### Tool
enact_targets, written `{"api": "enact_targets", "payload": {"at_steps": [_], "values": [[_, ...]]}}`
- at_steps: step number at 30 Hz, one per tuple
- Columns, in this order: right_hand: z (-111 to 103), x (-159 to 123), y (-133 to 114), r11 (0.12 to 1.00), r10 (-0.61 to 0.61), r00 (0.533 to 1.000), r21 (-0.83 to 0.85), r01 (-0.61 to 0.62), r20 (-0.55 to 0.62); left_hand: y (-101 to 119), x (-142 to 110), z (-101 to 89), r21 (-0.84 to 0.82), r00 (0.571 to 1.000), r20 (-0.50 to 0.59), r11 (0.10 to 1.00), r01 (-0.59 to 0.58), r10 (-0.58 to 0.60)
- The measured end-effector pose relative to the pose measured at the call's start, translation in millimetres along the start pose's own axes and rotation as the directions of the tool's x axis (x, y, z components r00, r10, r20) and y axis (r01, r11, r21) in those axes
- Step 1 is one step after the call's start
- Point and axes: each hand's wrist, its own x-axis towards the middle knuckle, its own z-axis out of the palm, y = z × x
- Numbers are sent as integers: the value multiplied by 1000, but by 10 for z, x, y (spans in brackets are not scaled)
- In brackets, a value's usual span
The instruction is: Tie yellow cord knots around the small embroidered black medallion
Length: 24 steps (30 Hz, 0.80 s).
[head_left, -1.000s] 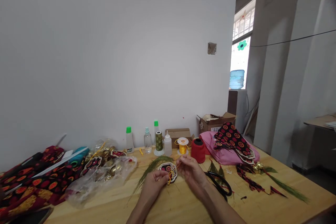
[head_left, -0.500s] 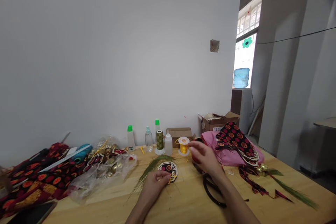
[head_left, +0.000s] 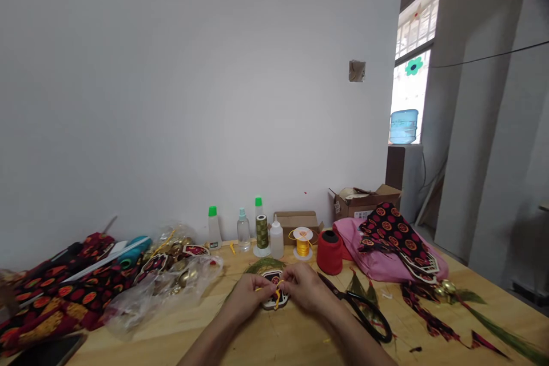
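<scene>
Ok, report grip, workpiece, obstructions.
Left grip, right grip pinching thin yellow cord. Rounded, dark, white-rimmed patch beneath. Black loop-handled scissors off right, seemingly not blocking.

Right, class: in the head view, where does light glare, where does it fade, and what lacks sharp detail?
Head view: window glares almost white; head view: wall dims toward the left edge; head view: yellow cord at the left hand and right hand shows little fine detail.

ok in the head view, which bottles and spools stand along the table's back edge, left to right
Clear green-capped bottle, clear teal-capped bottle, olive-green thread spool, white plastic squeeze bottle, white reel of yellow cord, red thread cone.
</scene>
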Motion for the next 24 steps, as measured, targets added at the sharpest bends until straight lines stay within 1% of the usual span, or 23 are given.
{"api": "enact_targets", "payload": {"at_steps": [3, 6, 8, 11, 15, 19, 21, 24], "values": [[55, -49, 36, 999, -33, 993, -7, 33, -110, -52, 3, -12, -112, 998, 49, 993, 37, -32], [110, -62, 66, 1000, 6, 989, -7, -7, -147, -88, -13, -13, -134, 995, 88, 989, 59, -48], [139, -44, 86, 999, 34, 989, 18, -32, -145, -89, -20, -10, -108, 995, 94, 993, 55, -45], [162, -12, 108, 992, 75, 991, 111, -63, -113, -76, -18, 1, -90, 997, 62, 994, 59, -53], [130, -22, 101, 968, 109, 992, 233, -93, -57, -52, -19, 7, -90, 998, 50, 995, 38, -33], [62, -56, 117, 964, 166, 986, 211, -165, 14, -22, -42, -5, -20, 999, 40, 1000, 14, -13], [52, -52, 162, 965, 182, 983, 193, -179, 1, -21, -48, -11, -25, 1000, 27, 1000, 16, -15], [88, -17, 249, 956, 197, 977, 238, -173, -79, -42, -45, -16, -61, 999, 28, 998, 19, -18]]}}
